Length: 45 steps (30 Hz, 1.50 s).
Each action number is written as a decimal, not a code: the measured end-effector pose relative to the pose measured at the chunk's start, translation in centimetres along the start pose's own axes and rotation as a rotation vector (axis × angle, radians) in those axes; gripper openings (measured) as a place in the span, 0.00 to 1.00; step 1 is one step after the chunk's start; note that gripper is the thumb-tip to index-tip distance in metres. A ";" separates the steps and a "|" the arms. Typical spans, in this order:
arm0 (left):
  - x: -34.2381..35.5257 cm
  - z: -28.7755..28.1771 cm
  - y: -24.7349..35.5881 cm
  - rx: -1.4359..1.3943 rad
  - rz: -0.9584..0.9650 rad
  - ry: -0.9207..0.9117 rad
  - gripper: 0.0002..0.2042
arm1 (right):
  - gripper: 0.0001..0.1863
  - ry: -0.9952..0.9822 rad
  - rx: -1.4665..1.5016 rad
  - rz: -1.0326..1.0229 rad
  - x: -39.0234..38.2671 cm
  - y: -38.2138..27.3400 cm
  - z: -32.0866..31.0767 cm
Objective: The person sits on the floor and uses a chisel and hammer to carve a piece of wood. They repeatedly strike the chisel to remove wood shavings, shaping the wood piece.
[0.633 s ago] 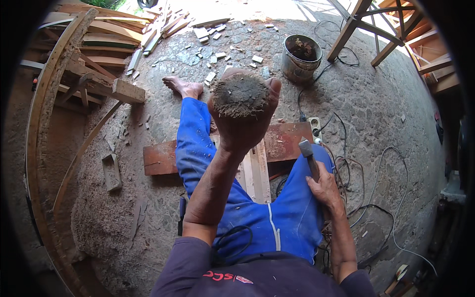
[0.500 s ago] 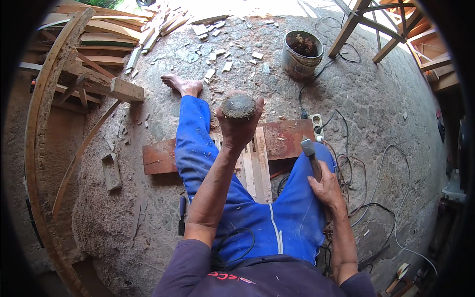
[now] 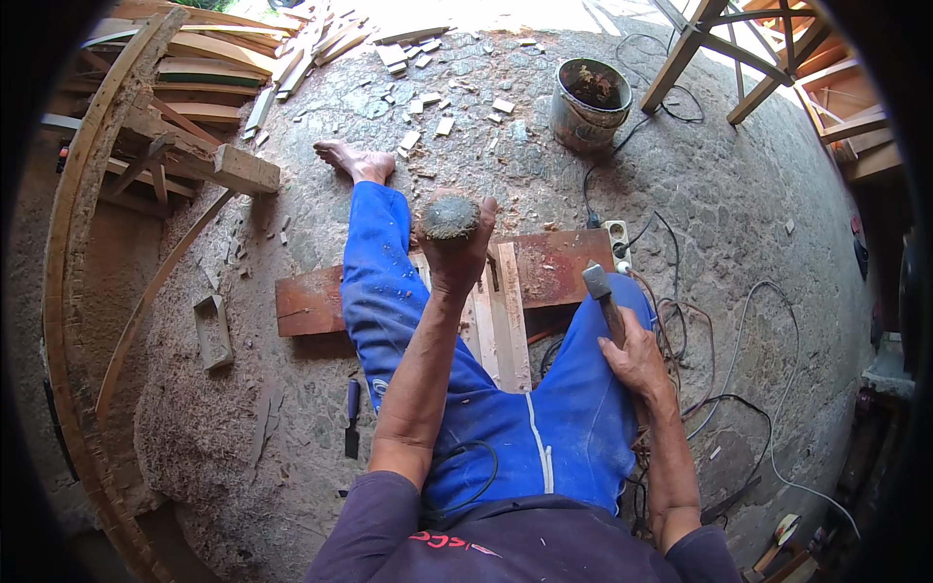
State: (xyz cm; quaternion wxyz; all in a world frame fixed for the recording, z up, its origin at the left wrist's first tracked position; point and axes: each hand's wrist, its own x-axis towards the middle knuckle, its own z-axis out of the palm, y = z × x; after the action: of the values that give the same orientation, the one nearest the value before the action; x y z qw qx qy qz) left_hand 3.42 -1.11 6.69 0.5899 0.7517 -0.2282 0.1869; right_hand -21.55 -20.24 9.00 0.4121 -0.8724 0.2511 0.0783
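Note:
My left hand (image 3: 457,262) is raised in front of me, closed round a thick round-ended piece (image 3: 451,218). Its rough, worn grey-brown end faces up; the rest is hidden behind the hand, so its kind does not show. Over my right thigh, my right hand (image 3: 634,358) grips a hammer (image 3: 597,282) by its wooden handle, the grey metal head upward. Between my legs, pale wooden strips (image 3: 501,335) with narrow slots lie across a red-brown plank (image 3: 559,267). On the floor left of my leg is a purple-handled chisel (image 3: 353,418).
A dirty bucket (image 3: 588,121) stands ahead to the right. Near the plank's right end, a power strip (image 3: 618,243) trails several cables. Curved timber (image 3: 78,243) rises at the left. Offcuts (image 3: 410,140) and shavings litter the stone floor. A small wooden box (image 3: 214,330) lies at left.
My left hand and the round-ended piece have moved slightly left and lower. The chisel on the floor now shows more fully. My right hand keeps its hold on the hammer over the thigh.

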 end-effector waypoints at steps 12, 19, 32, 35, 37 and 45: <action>-9.0 -0.3 1.1 -0.045 0.198 -0.242 0.11 | 0.33 0.391 -0.117 -0.682 -1.4 -4.4 1.3; -10.8 -0.3 -0.6 0.177 0.158 -0.343 0.13 | 0.31 0.232 -0.611 -0.817 -1.9 -8.0 1.0; 3.6 5.9 -4.1 -0.559 -0.539 -0.124 0.07 | 0.25 0.296 -0.349 -0.802 8.4 -16.7 -4.0; 6.1 5.5 -3.5 -0.463 -0.703 -0.142 0.05 | 0.26 0.311 -0.380 -0.819 10.1 -18.4 -5.2; 4.5 4.9 -4.3 -0.409 -0.536 -0.172 0.06 | 0.24 0.336 -0.376 -0.858 10.1 -19.5 -5.9; 1.5 5.1 -0.9 -0.543 -0.376 0.006 0.04 | 0.21 -0.100 -0.716 -0.647 11.5 -18.0 -4.9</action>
State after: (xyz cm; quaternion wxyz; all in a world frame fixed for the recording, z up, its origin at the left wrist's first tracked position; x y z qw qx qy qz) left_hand 5.23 -6.12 5.61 0.7935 0.5955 -0.1253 0.0095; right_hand -2.93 -18.60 20.46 0.1008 -0.9878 -0.0959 0.0697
